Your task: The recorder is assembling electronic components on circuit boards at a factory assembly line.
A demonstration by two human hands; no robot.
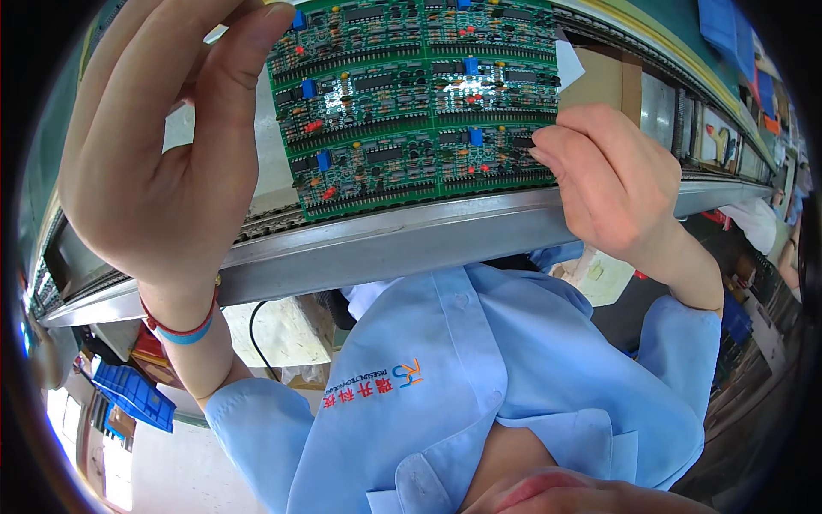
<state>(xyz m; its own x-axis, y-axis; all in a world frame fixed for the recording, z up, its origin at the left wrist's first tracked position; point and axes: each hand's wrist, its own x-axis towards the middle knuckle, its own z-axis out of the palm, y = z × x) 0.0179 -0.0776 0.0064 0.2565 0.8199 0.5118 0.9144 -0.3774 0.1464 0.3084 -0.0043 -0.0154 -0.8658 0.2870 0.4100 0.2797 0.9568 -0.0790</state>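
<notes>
A green circuit board panel [411, 94], made of several small boards with black chips, blue trimmers and red parts, is held up in front of me. My left hand [163, 163] grips its left edge, thumb over the top left corner; red and blue bands circle that wrist. My right hand [608, 180] pinches the panel's right edge with its fingertips near the lower right corner. Both arms wear light blue sleeves [257, 420]. The far side of the panel is hidden.
A long metal conveyor rail [411, 244] runs across just beyond the panel's lower edge. Behind it lie a cardboard sheet [608, 77] and a white slip [568, 62]. A blue crate [133, 394] and a black cable [254, 338] are lower left.
</notes>
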